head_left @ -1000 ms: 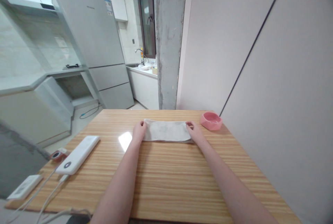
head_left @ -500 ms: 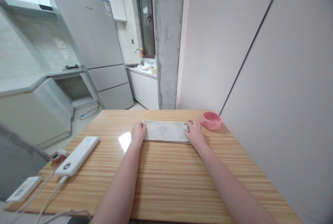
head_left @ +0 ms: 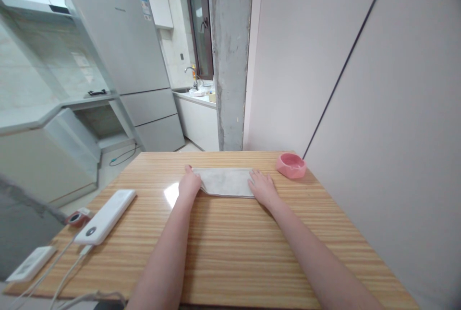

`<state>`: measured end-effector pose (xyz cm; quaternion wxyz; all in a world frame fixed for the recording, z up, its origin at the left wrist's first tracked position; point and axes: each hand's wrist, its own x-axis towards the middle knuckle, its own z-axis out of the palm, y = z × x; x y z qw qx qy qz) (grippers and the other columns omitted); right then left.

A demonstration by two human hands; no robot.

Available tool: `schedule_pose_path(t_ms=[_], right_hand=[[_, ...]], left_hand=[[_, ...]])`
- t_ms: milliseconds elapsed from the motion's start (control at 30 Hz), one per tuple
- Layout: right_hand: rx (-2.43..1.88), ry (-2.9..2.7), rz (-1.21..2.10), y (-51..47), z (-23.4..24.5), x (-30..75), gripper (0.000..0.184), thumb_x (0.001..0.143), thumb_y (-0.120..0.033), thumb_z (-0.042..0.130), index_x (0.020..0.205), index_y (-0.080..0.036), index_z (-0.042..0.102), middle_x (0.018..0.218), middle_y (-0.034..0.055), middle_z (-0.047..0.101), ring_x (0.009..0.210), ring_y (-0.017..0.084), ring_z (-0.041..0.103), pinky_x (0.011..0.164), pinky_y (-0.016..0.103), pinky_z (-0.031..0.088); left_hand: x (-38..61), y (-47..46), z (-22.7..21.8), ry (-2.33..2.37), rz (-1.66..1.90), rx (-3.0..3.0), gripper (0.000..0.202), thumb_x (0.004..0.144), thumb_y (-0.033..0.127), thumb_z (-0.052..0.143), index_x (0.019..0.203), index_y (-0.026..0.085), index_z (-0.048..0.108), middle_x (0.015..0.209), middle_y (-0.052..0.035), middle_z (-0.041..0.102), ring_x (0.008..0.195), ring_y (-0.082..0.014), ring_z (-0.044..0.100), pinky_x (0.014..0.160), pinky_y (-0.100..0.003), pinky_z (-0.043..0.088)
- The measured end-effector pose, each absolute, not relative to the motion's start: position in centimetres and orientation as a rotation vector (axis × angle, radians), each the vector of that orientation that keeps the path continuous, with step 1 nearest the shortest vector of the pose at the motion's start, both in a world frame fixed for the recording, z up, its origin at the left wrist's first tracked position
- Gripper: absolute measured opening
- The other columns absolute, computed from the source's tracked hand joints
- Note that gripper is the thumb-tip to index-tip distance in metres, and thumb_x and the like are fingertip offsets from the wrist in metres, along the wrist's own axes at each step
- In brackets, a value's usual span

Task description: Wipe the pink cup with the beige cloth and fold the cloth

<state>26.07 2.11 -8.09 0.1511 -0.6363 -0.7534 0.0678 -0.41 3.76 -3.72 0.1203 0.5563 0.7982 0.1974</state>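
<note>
One pale grey cloth [head_left: 226, 183], folded into a long strip, lies across the far half of a striped wooden table [head_left: 245, 247], between a person's two bare hands. The left hand [head_left: 189, 184] is closed on the strip's left end, thumb uppermost, the fabric bunching slightly beside the fingers; the right hand [head_left: 262, 188] lies palm down on the other end, its fingers spread apart and unclenched. Just beyond the right hand, near the table's far right corner, sits one pink bowl [head_left: 291, 172] with faceted sides, its opening facing up and its pink inner wall in view. Well apart on the left are three more items: one long white power bank [head_left: 108, 216], one small red object [head_left: 75, 219] with a dark round centre, and one smaller white box [head_left: 32, 263] by the near corner. A white cable [head_left: 67, 271] runs from the power bank over the table's edge. Behind stand one three-door fridge [head_left: 118, 36] and one sink [head_left: 183, 90] under a single curved tap [head_left: 195, 82], the basin's contents too distant to make out.
</note>
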Motion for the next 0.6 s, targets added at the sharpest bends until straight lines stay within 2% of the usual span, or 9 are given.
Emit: schedule_pose_path(t_ms=[100, 200, 300, 400, 533, 600], right_hand=[[-1.851, -2.13, 0.18, 2.1, -7.9, 26.3, 0.045, 0.086, -0.025, 0.044, 0.129, -0.015, 0.051, 0.143, 0.0143, 0.043, 0.135, 0.031, 0.033, 0.11, 0.057, 0.009], [-1.836, -2.109, 0.184, 2.1, -7.9, 26.3, 0.043, 0.084, -0.032, 0.049, 0.123, -0.016, 0.055, 0.141, 0.0153, 0.044, 0.134, 0.032, 0.032, 0.109, 0.056, 0.013], [-1.821, -2.085, 0.213, 2.2, -7.8, 26.1, 0.04, 0.082, -0.035, 0.051, 0.117, -0.017, 0.058, 0.141, 0.0152, 0.043, 0.133, 0.031, 0.033, 0.109, 0.052, 0.016], [-1.795, -2.058, 0.274, 2.3, -7.5, 25.9, 0.041, 0.08, -0.031, 0.053, 0.118, -0.017, 0.057, 0.139, 0.0146, 0.046, 0.13, 0.028, 0.037, 0.108, 0.051, 0.017], [-1.768, -2.02, 0.335, 2.4, -7.3, 25.7, 0.047, 0.077, -0.031, 0.055, 0.123, -0.019, 0.053, 0.133, 0.0129, 0.051, 0.124, 0.028, 0.043, 0.107, 0.051, 0.019], [-1.759, -2.011, 0.358, 2.5, -7.3, 25.7, 0.043, 0.077, -0.032, 0.056, 0.119, -0.021, 0.055, 0.131, 0.0111, 0.053, 0.123, 0.028, 0.044, 0.106, 0.05, 0.02]], left_hand=[[-0.1, 3.5, -3.1, 2.297, 0.848, 1.671, 0.044, 0.084, 0.015, 0.035, 0.128, 0.011, 0.035, 0.1, -0.0188, 0.065, 0.092, -0.0294, 0.065, 0.077, -0.038, 0.046], [2.0, 2.7, -2.7, 2.083, 1.223, 1.875, 0.047, 0.082, 0.014, 0.042, 0.129, 0.016, 0.038, 0.116, -0.015, 0.059, 0.106, -0.0252, 0.058, 0.089, -0.036, 0.044], [5.6, 2.0, -3.6, 1.706, 1.345, 2.064, 0.045, 0.082, 0.015, 0.047, 0.127, 0.018, 0.043, 0.118, -0.0118, 0.057, 0.113, -0.0221, 0.052, 0.099, -0.036, 0.04], [9.0, 1.9, -5.7, 1.353, 1.224, 2.107, 0.047, 0.079, 0.013, 0.052, 0.125, 0.019, 0.047, 0.114, -0.0105, 0.059, 0.106, -0.0211, 0.055, 0.092, -0.036, 0.047], [11.2, 2.4, -8.2, 1.214, 1.168, 2.03, 0.046, 0.077, 0.012, 0.052, 0.122, 0.02, 0.051, 0.114, -0.0107, 0.057, 0.096, -0.0188, 0.058, 0.081, -0.033, 0.053], [11.2, 2.4, -8.7, 1.15, 1.14, 2.02, 0.047, 0.076, 0.014, 0.055, 0.122, 0.021, 0.051, 0.115, -0.0094, 0.057, 0.092, -0.0171, 0.059, 0.079, -0.032, 0.054]])
